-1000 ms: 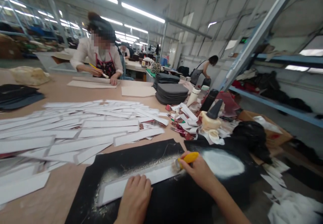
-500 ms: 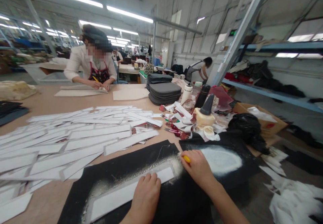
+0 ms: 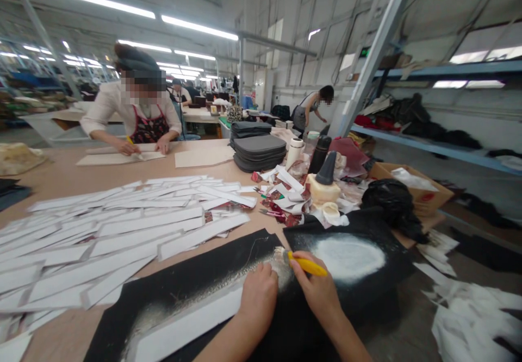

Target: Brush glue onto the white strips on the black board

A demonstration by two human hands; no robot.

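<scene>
My right hand [image 3: 316, 283] is closed around the yellow handle of a brush [image 3: 308, 264]. The pale bristles touch the glue-smeared black sheet [image 3: 212, 250] just beyond my left hand. My left hand [image 3: 261, 291] rests on the right end of a white strip [image 3: 187, 326] with grey edges, its fingers curled and closed there; they hide that end. The strip lies slantwise on the black sheet. To the right, a second black piece [image 3: 391, 237] carries a wide whitish glue patch [image 3: 350, 257].
Many white strips [image 3: 150, 223] overlap on the table's left. Scraps and small snips [image 3: 271, 212] lie before a pale glue pot with a dark cone [image 3: 326, 169]. Behind stand dark stacked pieces [image 3: 260, 153] and bottles [image 3: 294, 153]. Across the table a co-worker [image 3: 134, 101] handles pale material.
My left hand has slid right along the strip to its end, fingers now curled. My right hand has turned, showing more of the brush. The co-worker's hands have moved apart.
</scene>
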